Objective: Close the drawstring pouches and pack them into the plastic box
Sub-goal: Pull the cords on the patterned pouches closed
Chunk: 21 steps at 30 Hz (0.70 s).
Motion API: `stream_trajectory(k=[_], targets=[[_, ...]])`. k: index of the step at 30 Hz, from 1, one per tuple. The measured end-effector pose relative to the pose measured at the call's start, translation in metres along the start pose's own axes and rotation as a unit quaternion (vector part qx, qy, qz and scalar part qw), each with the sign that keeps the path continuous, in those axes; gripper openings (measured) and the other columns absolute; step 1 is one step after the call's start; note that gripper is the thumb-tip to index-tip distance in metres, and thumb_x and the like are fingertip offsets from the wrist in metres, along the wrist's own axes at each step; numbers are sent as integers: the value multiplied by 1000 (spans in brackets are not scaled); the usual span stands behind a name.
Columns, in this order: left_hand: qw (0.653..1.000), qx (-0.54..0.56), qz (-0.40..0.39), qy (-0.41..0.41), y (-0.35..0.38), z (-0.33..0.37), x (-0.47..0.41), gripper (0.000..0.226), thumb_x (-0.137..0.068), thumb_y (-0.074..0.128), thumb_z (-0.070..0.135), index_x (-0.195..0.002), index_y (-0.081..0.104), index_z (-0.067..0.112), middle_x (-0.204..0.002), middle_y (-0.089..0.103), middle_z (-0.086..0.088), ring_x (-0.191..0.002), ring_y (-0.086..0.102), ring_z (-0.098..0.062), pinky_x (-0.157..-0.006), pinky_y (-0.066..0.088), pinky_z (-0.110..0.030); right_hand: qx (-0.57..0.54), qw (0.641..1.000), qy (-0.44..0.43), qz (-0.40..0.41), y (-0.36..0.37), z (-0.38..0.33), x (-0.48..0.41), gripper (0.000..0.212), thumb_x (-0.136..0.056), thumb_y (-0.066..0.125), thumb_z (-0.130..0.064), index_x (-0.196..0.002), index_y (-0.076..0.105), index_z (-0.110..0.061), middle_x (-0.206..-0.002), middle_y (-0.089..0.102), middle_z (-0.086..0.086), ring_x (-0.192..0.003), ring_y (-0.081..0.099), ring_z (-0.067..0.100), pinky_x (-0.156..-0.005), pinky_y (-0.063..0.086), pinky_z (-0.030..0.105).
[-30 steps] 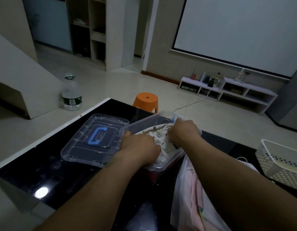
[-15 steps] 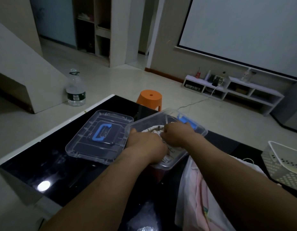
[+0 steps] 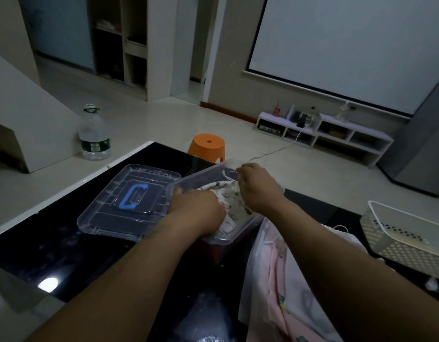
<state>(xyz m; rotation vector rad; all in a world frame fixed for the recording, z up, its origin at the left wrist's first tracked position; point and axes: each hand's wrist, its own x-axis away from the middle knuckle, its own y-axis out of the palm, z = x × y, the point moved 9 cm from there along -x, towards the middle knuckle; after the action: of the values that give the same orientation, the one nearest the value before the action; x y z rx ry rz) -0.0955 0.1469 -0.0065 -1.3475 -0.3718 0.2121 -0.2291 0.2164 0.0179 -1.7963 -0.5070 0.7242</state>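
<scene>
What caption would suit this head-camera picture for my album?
Left hand and right hand hold a printed pouch inside the clear plastic box; its blue-handled lid lies alongside on the black table.

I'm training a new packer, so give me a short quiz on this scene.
1. True or false: the clear lid is fitted on the plastic box.
2. What lies inside the box? A) patterned pouch B) a mug C) a shoe.
3. Fill in: the lid's handle is ____.
Key: 1 false, it lies beside the box; 2 A; 3 blue.
</scene>
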Motion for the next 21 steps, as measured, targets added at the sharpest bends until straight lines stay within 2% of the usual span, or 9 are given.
stream_trajectory(k=[3, 5, 9, 11, 13, 15, 18, 19, 21], targets=[[993, 61, 101, 9, -10, 6, -1, 33, -102, 42, 37, -116, 69, 25, -124, 67, -3, -120, 54, -28, -107, 33, -50, -80, 996, -1, 44, -28, 4, 21, 33, -107, 41, -18, -127, 67, -13, -129, 63, 9, -116, 59, 27, -97, 49, 40], [986, 70, 149, 37, -18, 25, 3, 31, -101, 46, 38, -116, 70, 26, -124, 67, -2, -119, 55, -27, -102, 36, -47, -106, 993, 7, 53, -41, 13, 40, 33, -108, 42, -17, -130, 67, -13, -129, 65, 9, -116, 60, 26, -93, 45, 34], [965, 85, 228, 99, -31, 68, 21, 28, -99, 49, 37, -112, 71, 25, -118, 68, -2, -113, 59, -27, -95, 42, -44, -139, 988, 27, 62, -52, 35, 80, 30, -108, 45, -22, -128, 68, -19, -125, 67, 3, -112, 62, 20, -96, 50, 40], [946, 124, 261, 148, -34, 93, 34, 24, -99, 49, 34, -106, 70, 24, -108, 69, -1, -102, 63, -25, -89, 51, -44, -170, 981, 44, 87, -61, 55, 107, 29, -107, 47, -23, -126, 68, -20, -120, 69, -3, -108, 62, 14, -93, 50, 35], [937, 184, 230, 189, -20, 122, 45, 19, -99, 49, 31, -98, 67, 25, -96, 69, 1, -89, 64, -22, -79, 55, -45, -176, 975, 84, 110, -70, 91, 143, 25, -106, 50, -24, -121, 70, -21, -113, 69, -9, -103, 62, 9, -87, 47, 29], [951, 198, 134, 196, 12, 144, 46, 19, -101, 49, 32, -97, 67, 26, -91, 70, 3, -83, 64, -18, -78, 57, -43, -173, 965, 155, 121, -72, 139, 182, 23, -104, 51, -29, -115, 71, -21, -108, 71, -9, -99, 64, 12, -89, 51, 34], [973, 153, 1, 173, 68, 159, 39, 19, -100, 54, 37, -104, 69, 26, -101, 72, 3, -89, 66, -16, -85, 58, -39, -181, 932, 296, 106, -63, 214, 240, 26, -101, 52, -20, -96, 72, -4, -88, 73, 10, -84, 69, 30, -82, 58, 54], [977, 133, -28, 162, 84, 163, 36, 22, -99, 56, 38, -110, 68, 23, -109, 72, 0, -94, 66, -18, -87, 57, -37, -195, 919, 333, 85, -55, 233, 257, 26, -99, 53, -15, -91, 70, 3, -85, 73, 18, -78, 69, 35, -77, 59, 54], [983, 103, -66, 139, 109, 166, 30, 34, -96, 60, 39, -121, 64, 16, -120, 68, -6, -103, 63, -23, -85, 51, -32, -253, 885, 391, 26, -27, 253, 280, 22, -96, 55, -8, -89, 67, 9, -89, 72, 29, -69, 66, 34, -66, 55, 43]])
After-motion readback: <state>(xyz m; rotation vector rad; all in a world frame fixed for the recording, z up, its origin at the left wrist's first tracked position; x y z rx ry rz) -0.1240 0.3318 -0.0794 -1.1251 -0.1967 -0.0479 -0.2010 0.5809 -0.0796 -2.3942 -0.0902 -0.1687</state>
